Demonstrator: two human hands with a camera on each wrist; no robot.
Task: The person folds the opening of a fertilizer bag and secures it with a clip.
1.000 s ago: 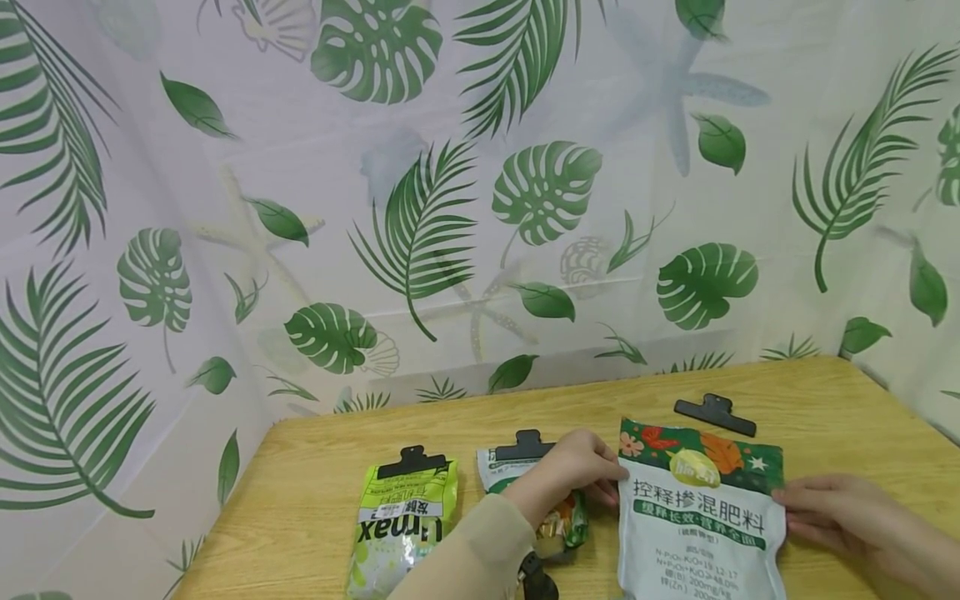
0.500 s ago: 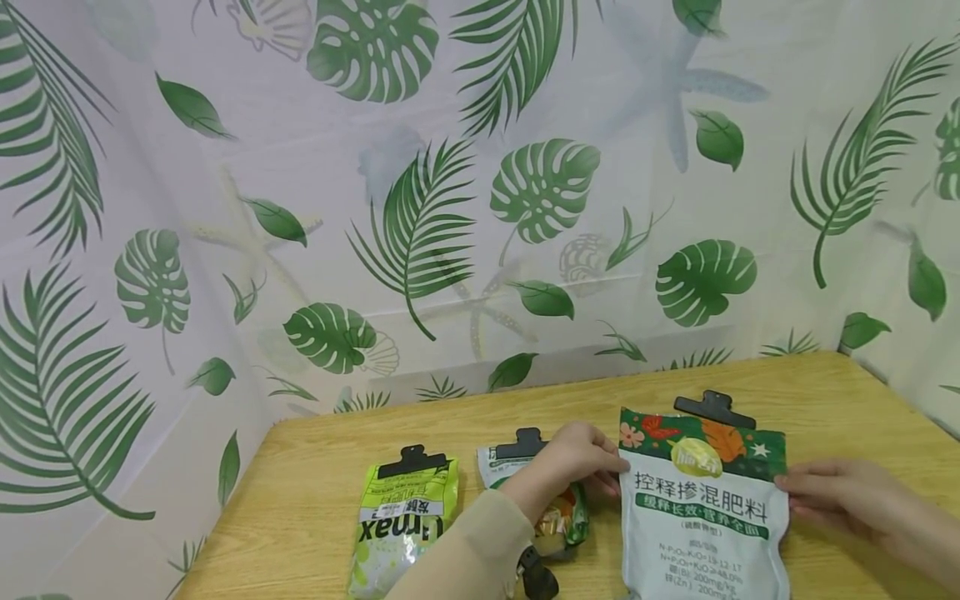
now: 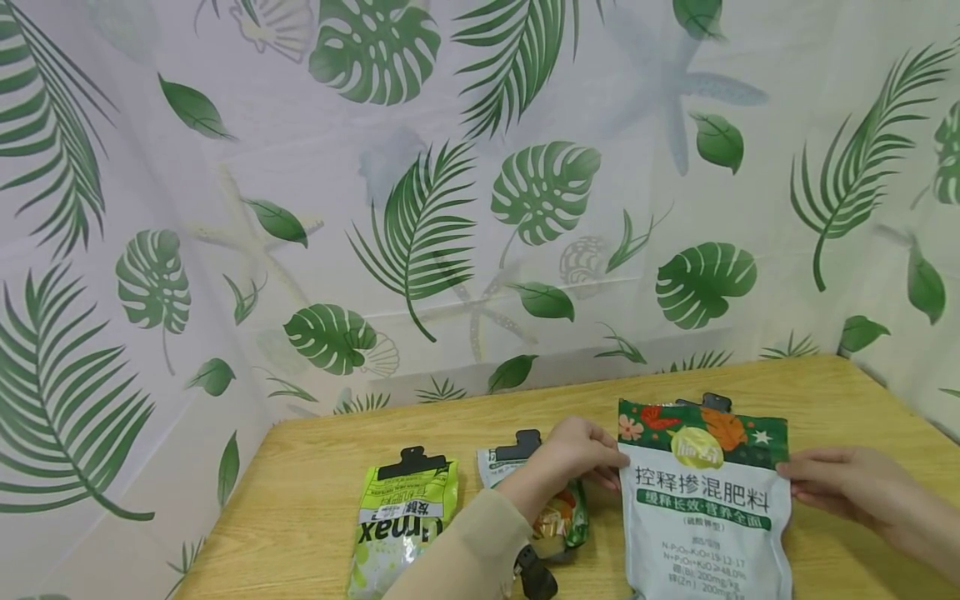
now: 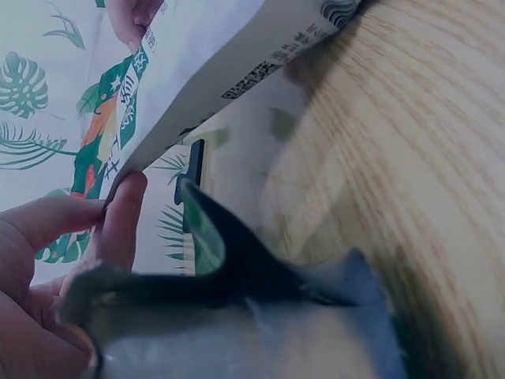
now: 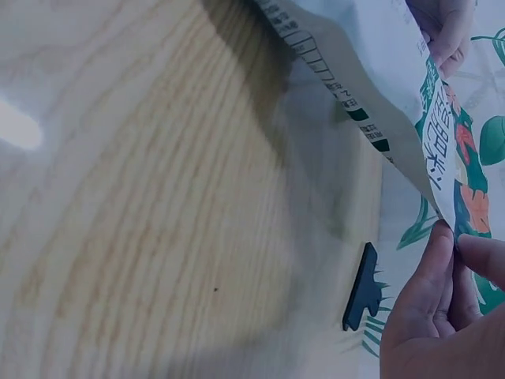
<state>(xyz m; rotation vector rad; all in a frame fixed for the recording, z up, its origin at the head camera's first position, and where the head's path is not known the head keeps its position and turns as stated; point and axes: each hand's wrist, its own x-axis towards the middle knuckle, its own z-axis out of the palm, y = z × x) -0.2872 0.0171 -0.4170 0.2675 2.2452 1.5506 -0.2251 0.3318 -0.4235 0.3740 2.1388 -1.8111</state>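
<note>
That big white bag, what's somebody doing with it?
A person is holding the white bag up by its sides, near the top. The left hand pinches one edge and the right hand pinches the other. Behind it, a loose black clip lies on the table. Over to the left, a lime-green bag and a partly hidden bag each have a clip on the far edge.

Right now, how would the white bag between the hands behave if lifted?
The white bag likely flexes, as its side edges curve. It may hang bottom-heavy: wrist views show it thin where fingers pinch it, widening toward its base.
</note>
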